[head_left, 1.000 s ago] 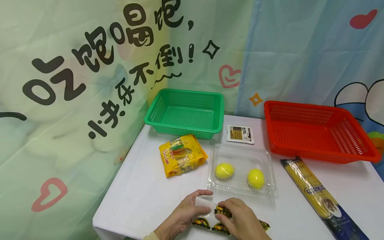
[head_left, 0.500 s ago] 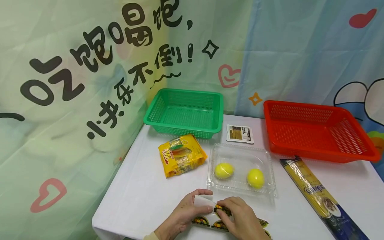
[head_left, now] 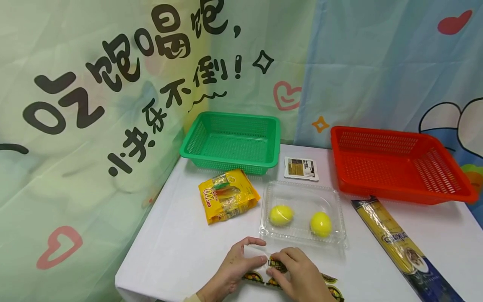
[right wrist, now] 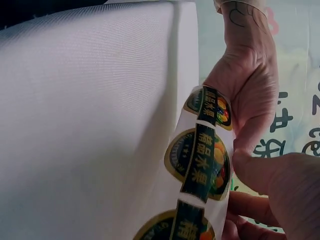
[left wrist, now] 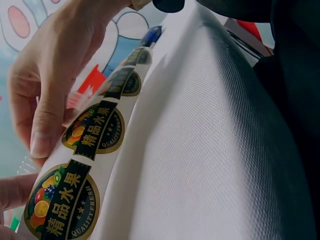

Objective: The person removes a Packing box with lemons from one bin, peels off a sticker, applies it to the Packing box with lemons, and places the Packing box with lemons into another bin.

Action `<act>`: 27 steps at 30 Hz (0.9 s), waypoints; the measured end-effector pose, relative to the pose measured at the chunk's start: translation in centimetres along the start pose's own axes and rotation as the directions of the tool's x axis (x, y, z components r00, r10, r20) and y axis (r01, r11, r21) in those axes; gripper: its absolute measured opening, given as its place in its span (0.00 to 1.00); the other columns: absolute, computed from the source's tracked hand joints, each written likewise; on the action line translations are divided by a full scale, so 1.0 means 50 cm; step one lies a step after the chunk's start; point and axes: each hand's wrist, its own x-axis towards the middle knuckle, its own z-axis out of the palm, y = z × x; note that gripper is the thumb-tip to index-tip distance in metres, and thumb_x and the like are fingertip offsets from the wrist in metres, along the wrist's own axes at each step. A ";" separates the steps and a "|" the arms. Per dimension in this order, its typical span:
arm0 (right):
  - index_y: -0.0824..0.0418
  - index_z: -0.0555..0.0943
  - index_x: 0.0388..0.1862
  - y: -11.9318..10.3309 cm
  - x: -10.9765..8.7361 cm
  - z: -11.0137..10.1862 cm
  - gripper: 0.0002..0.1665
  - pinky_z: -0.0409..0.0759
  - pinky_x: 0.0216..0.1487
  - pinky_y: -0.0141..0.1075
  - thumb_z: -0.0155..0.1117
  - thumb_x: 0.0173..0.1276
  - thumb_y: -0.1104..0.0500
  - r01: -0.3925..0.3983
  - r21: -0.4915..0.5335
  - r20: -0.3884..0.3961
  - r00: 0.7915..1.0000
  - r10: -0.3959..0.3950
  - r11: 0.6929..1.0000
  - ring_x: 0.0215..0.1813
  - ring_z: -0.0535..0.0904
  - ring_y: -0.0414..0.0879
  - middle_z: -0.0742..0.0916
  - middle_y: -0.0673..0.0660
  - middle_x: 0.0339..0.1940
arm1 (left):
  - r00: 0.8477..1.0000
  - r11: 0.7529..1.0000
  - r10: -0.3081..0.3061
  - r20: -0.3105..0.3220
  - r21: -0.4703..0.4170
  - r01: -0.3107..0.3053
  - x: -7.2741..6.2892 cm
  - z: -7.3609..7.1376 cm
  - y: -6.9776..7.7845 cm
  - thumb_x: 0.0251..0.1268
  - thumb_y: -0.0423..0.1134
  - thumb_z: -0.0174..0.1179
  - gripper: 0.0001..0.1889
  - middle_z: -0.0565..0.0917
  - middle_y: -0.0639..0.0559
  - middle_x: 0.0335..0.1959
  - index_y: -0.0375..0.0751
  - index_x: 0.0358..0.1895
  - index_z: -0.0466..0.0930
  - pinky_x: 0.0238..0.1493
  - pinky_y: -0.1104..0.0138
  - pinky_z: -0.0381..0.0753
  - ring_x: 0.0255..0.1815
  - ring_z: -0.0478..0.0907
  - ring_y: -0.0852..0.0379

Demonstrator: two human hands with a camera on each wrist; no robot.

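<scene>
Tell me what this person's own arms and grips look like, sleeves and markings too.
The left grip and right grip are bare human hands, no gloves. Only the sleeve ends show: the left cuff and right cuff are pale beige. Dark curved lines mark the left wrist; I can't tell whether they're drawn or tattooed.

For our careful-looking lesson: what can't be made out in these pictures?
Head: part of the label strip, behind the right hand.
Head: print on the sachet, too small.
Head: near end of the long pack, past the bottom edge.
Right wrist: lowest label, cut off below.
</scene>
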 end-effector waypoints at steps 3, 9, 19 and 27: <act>0.50 0.87 0.40 -0.001 0.000 0.005 0.19 0.82 0.41 0.32 0.82 0.52 0.45 0.037 -0.033 -0.007 0.999 -0.037 0.999 0.40 0.77 0.34 0.81 0.40 0.36 | 1.000 1.000 0.005 -0.007 -0.008 -0.005 -0.001 0.003 0.000 0.56 0.33 0.72 0.19 0.65 0.38 0.71 0.44 0.52 0.81 0.40 0.70 0.74 0.52 0.70 0.52; 0.50 0.87 0.36 -0.005 0.000 0.009 0.15 0.78 0.38 0.33 0.82 0.52 0.48 0.057 -0.056 -0.034 0.998 -0.059 0.997 0.37 0.76 0.33 0.81 0.39 0.34 | 1.000 1.000 -0.005 -0.024 -0.005 0.004 -0.003 0.006 0.001 0.56 0.34 0.71 0.17 0.65 0.36 0.69 0.41 0.49 0.81 0.35 0.71 0.74 0.49 0.70 0.53; 0.50 0.88 0.35 -0.006 0.002 0.007 0.12 0.78 0.37 0.32 0.81 0.53 0.54 0.052 -0.053 -0.049 0.997 -0.054 0.997 0.37 0.77 0.33 0.82 0.39 0.34 | 0.998 0.999 -0.048 -0.028 -0.013 0.048 0.001 0.006 0.007 0.58 0.35 0.70 0.15 0.60 0.34 0.73 0.42 0.48 0.81 0.38 0.67 0.78 0.55 0.68 0.49; 0.49 0.89 0.35 -0.005 0.008 0.002 0.09 0.80 0.38 0.32 0.81 0.55 0.54 0.003 0.001 -0.044 0.999 -0.003 1.000 0.37 0.77 0.31 0.84 0.37 0.33 | 0.999 0.999 -0.044 -0.016 0.000 0.044 0.003 0.002 0.012 0.59 0.36 0.68 0.15 0.60 0.37 0.74 0.43 0.50 0.81 0.64 0.47 0.62 0.68 0.57 0.41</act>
